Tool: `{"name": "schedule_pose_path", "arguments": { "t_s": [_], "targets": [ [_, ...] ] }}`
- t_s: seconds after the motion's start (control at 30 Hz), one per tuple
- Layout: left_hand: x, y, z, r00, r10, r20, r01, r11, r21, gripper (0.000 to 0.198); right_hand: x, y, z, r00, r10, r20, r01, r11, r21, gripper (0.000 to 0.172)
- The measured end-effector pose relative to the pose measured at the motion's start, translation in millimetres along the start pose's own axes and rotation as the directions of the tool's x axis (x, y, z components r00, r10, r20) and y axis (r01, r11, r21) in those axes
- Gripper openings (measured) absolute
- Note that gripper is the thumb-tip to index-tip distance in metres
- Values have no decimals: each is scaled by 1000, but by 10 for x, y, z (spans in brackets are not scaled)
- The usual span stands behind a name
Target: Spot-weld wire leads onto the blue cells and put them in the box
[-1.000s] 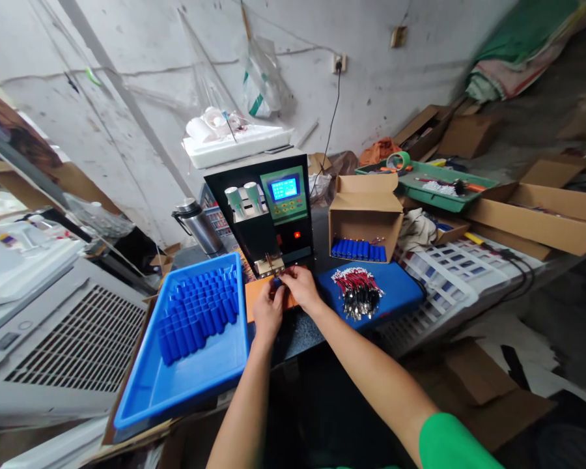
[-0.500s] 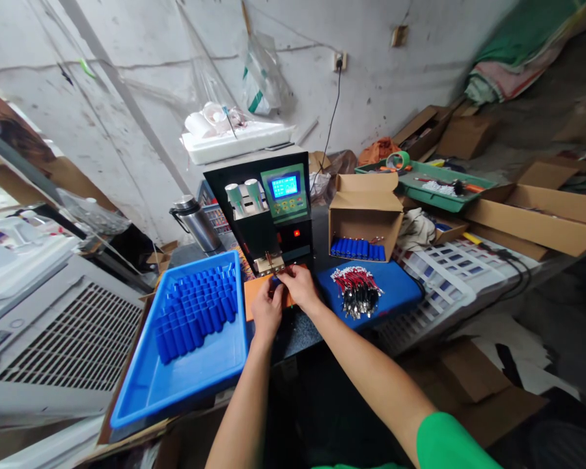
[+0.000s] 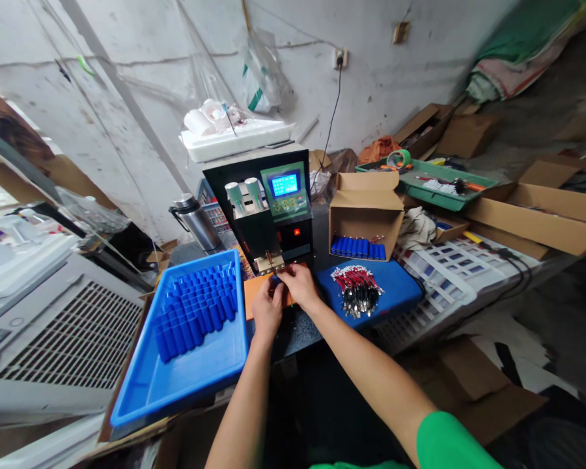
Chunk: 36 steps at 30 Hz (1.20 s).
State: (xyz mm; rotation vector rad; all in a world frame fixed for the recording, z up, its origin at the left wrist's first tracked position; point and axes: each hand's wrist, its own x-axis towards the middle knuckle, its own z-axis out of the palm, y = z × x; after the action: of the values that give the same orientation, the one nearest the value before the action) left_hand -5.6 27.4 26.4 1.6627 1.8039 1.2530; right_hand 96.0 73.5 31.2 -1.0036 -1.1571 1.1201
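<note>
Battery (image 3: 275, 281) at foot of machine (image 3: 293, 242), seemingly pinched in nearly closed grip of left hand (image 3: 267, 309); right hand (image 3: 297, 285) curled beside, hold unclear. Apparently done: batch in box (image 3: 364, 218) right of machine. Remaining: many in tub (image 3: 200, 384) left of machine.

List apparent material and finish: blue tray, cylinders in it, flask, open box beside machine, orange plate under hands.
Blue tray: likely moulded plastic, semi-gloss; soft highlights, rounded corners.
Cylinders: skin probably plastic sleeve, satin; uniform blue, faint sheen.
Flask: probably stainless steel, satin; silvery reflections.
Open box: cardboard, matte; plain brown, folded flap.
Orange plate: smooth, low sheen; plastic or painted, can't tell.
</note>
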Motion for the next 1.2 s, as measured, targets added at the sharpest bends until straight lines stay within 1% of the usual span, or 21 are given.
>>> {"name": "schedule_pose_path", "arguments": {
  "t_s": [0.27,0.43,0.57,0.7,0.83,0.9,1.03,1.07,1.13,1.2],
  "targets": [
    [4,-18,14,1000,-18,-1,18,1000,-2,33,16,17,-12,1000,18,7,-18,1000,9,19],
    [11,-23,19,1000,-17,9,17,1000,-14,35,26,34,-51,998,44,55,-48,997,63,21],
    [4,-6,8,1000,-2,7,3,1000,-24,33,16,40,-111,995,12,102,-17,998,52,22],
    [1,-15,9,1000,5,11,-5,999,-43,34,-9,36,-218,990,-36,135,42,998,-42,21],
    [15,-43,28,1000,-15,0,15,998,-65,33,-22,50,-316,985,-25,170,61,976,-210,23],
    [25,-51,35,1000,-22,-2,22,995,-94,33,-19,61,-336,985,-17,174,59,969,-239,25],
    [25,-67,22,999,31,13,-28,983,-183,35,-10,63,-336,984,23,175,4,988,-152,27],
    [11,-75,13,999,42,-4,-42,979,-198,37,-9,59,-335,984,40,173,-20,993,-118,28],
    [-45,-93,-9,996,52,-72,-66,978,-196,37,-8,44,-335,983,75,166,-67,996,-51,29],
    [-137,-110,-34,987,97,-131,-115,984,-135,31,-6,26,-338,980,106,166,-109,994,9,30]
  ]
}}
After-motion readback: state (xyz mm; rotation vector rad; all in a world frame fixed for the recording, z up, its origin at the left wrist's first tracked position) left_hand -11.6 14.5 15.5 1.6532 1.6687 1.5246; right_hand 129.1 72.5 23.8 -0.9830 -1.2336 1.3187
